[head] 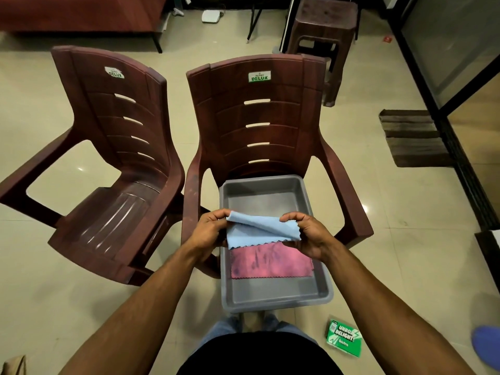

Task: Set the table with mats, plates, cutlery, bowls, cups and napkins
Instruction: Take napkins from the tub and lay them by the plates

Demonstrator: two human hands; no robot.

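I hold a light blue napkin above a grey plastic tray that sits on the seat of the right brown chair. My left hand pinches the napkin's left edge, and my right hand pinches its right edge. The cloth is partly folded over itself. A pink napkin with dark smudges lies flat in the tray below the blue one.
A second brown plastic chair stands to the left, seat bare. A brown stool stands behind. A doormat lies at the right by a glass partition. A green packet lies on the tiled floor.
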